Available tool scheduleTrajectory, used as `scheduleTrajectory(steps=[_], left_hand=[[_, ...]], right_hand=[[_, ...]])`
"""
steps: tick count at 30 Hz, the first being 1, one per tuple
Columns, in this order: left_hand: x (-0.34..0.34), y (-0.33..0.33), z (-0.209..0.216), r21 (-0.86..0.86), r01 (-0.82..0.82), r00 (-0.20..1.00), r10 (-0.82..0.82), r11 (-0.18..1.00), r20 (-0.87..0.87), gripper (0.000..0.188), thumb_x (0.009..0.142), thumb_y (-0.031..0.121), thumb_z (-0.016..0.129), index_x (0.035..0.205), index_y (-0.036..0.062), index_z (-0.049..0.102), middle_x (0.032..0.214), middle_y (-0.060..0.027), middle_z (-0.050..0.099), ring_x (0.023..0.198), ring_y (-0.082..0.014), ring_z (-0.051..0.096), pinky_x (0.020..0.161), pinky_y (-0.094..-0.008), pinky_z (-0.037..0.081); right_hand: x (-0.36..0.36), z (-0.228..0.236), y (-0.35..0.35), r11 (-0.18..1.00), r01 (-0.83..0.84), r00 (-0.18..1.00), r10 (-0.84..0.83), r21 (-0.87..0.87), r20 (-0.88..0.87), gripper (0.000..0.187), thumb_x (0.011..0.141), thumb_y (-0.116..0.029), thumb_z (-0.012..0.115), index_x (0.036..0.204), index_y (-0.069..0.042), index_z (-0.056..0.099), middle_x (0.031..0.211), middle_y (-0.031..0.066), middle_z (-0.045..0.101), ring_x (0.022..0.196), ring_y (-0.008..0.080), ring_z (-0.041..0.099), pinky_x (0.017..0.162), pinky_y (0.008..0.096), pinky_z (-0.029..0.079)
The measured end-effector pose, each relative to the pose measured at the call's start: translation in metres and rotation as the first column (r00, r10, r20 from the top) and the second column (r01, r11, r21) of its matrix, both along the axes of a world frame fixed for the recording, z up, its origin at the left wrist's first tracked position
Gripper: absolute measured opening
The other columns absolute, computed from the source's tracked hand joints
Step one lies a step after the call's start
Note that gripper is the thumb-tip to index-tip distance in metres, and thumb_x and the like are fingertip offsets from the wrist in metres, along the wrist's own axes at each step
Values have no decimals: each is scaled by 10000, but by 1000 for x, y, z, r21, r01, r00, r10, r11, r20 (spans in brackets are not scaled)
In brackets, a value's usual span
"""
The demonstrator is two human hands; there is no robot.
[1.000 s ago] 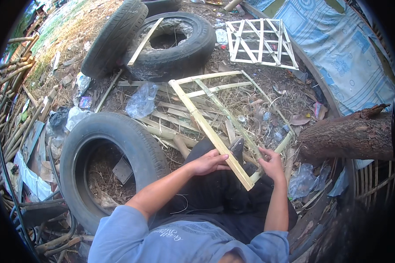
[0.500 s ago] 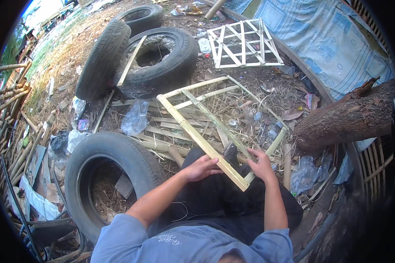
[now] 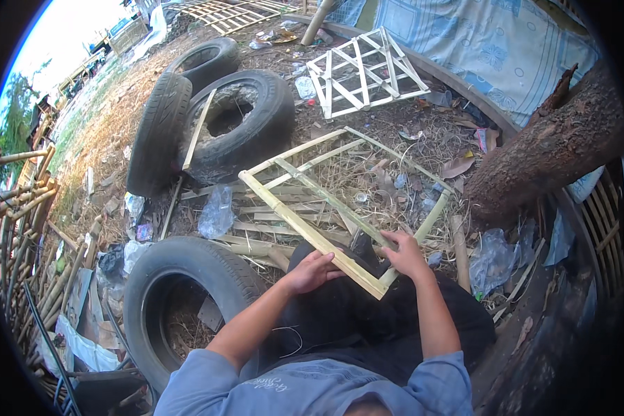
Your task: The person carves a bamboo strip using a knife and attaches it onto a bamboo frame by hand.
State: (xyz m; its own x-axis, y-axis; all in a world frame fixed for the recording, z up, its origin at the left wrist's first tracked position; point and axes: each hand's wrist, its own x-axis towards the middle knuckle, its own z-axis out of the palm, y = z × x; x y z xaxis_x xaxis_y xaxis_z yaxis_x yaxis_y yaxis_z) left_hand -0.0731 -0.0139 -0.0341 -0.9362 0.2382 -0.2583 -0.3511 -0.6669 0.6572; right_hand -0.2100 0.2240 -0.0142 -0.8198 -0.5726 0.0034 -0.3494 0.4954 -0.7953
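Observation:
A four-sided frame of pale bamboo strips [image 3: 289, 216] leans out over my lap, its near corner toward me. My left hand [image 3: 312, 272] grips the thick left rail close to that corner, thumb on top and fingers underneath. On the other side, my right hand [image 3: 406, 255] pinches the near end of a greenish inner slat [image 3: 326, 197] that runs inside the frame. A shorter crosspiece [image 3: 313, 165] meets this slat near the far end. My fingers partly hide the joint at the right hand.
A finished-looking lattice panel [image 3: 364, 102] lies beyond the frame. Tyres stand and lie to the left, one tyre [image 3: 142, 305] beside my left arm. Loose bamboo strips [image 3: 267, 216] and plastic bags [image 3: 217, 211] litter the ground. A thick tree trunk [image 3: 548, 163] crosses at right.
The view has tilted, so more of the far ground shows, including another lattice. Both hands keep their hold, and the frame has barely shifted.

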Motion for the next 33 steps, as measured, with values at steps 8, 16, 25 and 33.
scheduleTrajectory(steps=[8,16,25,33], left_hand=[[2,0,0,-30,-6,1000,5,1000,-8,354,994,244,463,1284,40,451,1215,-140,571,1166,-259,544,1036,-442,411],[0,4,-4,-5,8,1000,-8,1000,17,367,991,261,470,1289,48,453,1223,-132,567,1184,-263,528,1044,-459,392],[-4,-1,3,-29,27,999,-27,999,-22,443,970,318,510,1308,41,436,1284,-198,528,1260,-312,474,1072,-472,362],[-1,0,3,-49,31,999,-32,998,-34,466,959,320,522,1316,40,417,1300,-223,508,1261,-326,470,1073,-473,360]], right_hand=[[2,6,1,997,10,1000,-12,79,25,422,784,-188,686,1198,-116,642,1073,156,634,1015,370,582,946,411,435],[4,4,4,997,36,999,-34,63,-39,425,762,-182,715,1172,-93,648,1069,153,655,998,318,622,917,386,464],[-28,-5,79,927,352,934,-338,-133,118,354,932,-224,554,1211,-9,587,927,125,663,849,191,620,790,319,486],[15,-27,87,924,376,877,-328,-75,352,422,841,-245,708,1160,11,603,829,65,627,759,110,574,687,272,479]])
